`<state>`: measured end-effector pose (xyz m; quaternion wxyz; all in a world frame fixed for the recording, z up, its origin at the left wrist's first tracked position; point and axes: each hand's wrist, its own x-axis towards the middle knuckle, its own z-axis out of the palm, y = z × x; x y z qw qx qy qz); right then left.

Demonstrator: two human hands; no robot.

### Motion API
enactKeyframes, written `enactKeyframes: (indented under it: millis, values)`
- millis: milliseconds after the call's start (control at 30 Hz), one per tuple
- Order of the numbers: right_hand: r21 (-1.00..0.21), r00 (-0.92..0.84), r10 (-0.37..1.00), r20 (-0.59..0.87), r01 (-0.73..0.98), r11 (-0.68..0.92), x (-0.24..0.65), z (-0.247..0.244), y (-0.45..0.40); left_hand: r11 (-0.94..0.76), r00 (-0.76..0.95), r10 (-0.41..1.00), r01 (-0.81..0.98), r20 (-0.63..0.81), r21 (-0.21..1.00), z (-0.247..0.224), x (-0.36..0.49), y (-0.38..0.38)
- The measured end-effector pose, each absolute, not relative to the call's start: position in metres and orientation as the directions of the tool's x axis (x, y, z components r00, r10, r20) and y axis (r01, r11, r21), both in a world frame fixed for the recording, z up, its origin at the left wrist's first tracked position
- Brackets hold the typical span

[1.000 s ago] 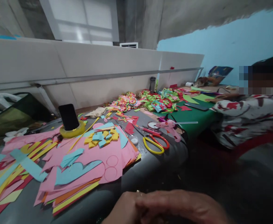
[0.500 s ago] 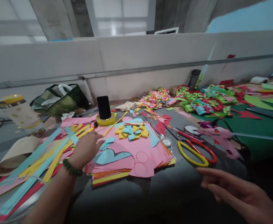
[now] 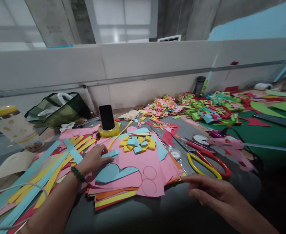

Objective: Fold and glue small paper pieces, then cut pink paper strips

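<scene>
Blue strips point(image 3: 115, 152) could scatter if left hand point(image 3: 92, 160) drags across them, fingers being apart there and on right hand point(image 3: 214, 191).

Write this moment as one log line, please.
Left hand: at blue paper pieces, grip unclear | Right hand: open, near pink paper stack | Nearby: scissors, pink glue gun

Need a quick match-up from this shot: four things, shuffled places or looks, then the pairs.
1. Left hand
2. Right hand
3. Scissors
4. Phone

A. Propped in a yellow holder
B. Red-and-yellow-handled
C. At the small blue strips
D. Near the paper stack's right-hand corner

Pairs: 1-C, 2-D, 3-B, 4-A
</scene>
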<state>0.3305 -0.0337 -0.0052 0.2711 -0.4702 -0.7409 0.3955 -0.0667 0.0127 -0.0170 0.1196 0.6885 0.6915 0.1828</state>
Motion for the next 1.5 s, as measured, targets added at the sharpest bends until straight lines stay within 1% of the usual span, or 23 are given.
enactKeyframes:
  millis: [200,267,367,467,567,700,833,900,967,1000,1100,1133,1200,1267,1333,1400,1433,1500]
  values:
    - [-0.818,-0.452,0.892,-0.029,0.523,0.238,0.311,-0.001,-0.028,0.003,-0.050,0.996,0.850,0.075,0.526,-0.019,-0.073,0.013]
    - [-0.817,-0.455,0.890,-0.028,0.524,0.242,0.307,-0.001,-0.027,0.008,-0.055,0.996,0.827,0.067,0.562,-0.019,-0.076,0.014]
    - [-0.809,-0.457,0.889,-0.011,0.527,0.261,0.306,-0.004,-0.023,0.021,-0.042,0.999,0.788,0.019,0.615,-0.018,-0.079,0.015]
    - [-0.783,-0.479,0.878,0.002,0.545,0.300,0.306,-0.008,-0.019,0.034,-0.038,0.999,0.767,-0.007,0.641,-0.017,-0.079,0.014]
    - [-0.766,-0.502,0.865,-0.010,0.559,0.316,0.307,-0.012,-0.017,-0.004,-0.034,0.998,0.763,0.046,0.646,-0.016,-0.078,0.013]
    - [-0.778,-0.512,0.857,-0.056,0.561,0.285,0.306,-0.013,-0.018,-0.077,-0.002,0.993,0.758,0.120,0.648,-0.012,-0.077,0.010]
    - [-0.794,-0.505,0.861,-0.068,0.549,0.260,0.311,-0.011,-0.020,-0.075,-0.034,0.988,0.737,0.149,0.672,-0.005,-0.078,0.010]
    - [-0.805,-0.436,0.900,-0.028,0.543,0.238,0.320,-0.009,-0.020,-0.067,-0.085,0.979,0.727,0.186,0.683,0.000,-0.079,0.008]
    - [-0.801,-0.285,0.958,0.043,0.564,0.203,0.333,-0.007,-0.020,-0.067,-0.115,0.973,0.692,0.202,0.719,0.005,-0.079,0.005]
    - [-0.786,-0.184,0.978,0.094,0.589,0.186,0.340,-0.005,-0.019,-0.067,-0.109,0.977,0.661,0.184,0.747,0.007,-0.077,0.003]
    - [-0.704,0.114,0.959,0.259,0.702,0.106,0.364,-0.002,-0.015,-0.023,0.010,1.000,0.581,0.021,0.814,0.013,-0.062,-0.002]
    - [-0.667,0.200,0.934,0.295,0.744,0.052,0.371,-0.002,-0.013,-0.014,0.063,0.998,0.589,-0.029,0.808,0.015,-0.053,-0.004]
    - [-0.588,0.315,0.888,0.336,0.806,-0.063,0.382,-0.006,-0.006,-0.050,0.169,0.983,0.642,-0.078,0.766,0.019,-0.032,-0.005]
    - [-0.522,0.341,0.874,0.347,0.844,-0.122,0.387,-0.013,0.004,-0.145,0.269,0.961,0.690,-0.065,0.710,0.020,-0.011,-0.002]
    - [-0.488,0.323,0.891,0.320,0.862,-0.137,0.388,-0.020,0.013,-0.205,0.315,0.948,0.727,-0.052,0.656,0.019,0.003,0.005]
    - [-0.480,0.316,0.902,0.295,0.865,-0.146,0.385,-0.024,0.017,-0.199,0.271,0.962,0.776,-0.032,0.598,0.016,0.004,0.015]
    - [-0.481,0.316,0.898,0.306,0.865,-0.141,0.383,-0.024,0.017,-0.183,0.240,0.970,0.797,-0.024,0.575,0.015,-0.001,0.020]
    - [-0.496,0.308,0.875,0.375,0.864,-0.092,0.377,-0.022,0.012,-0.149,0.194,0.981,0.811,-0.020,0.566,0.016,-0.017,0.026]
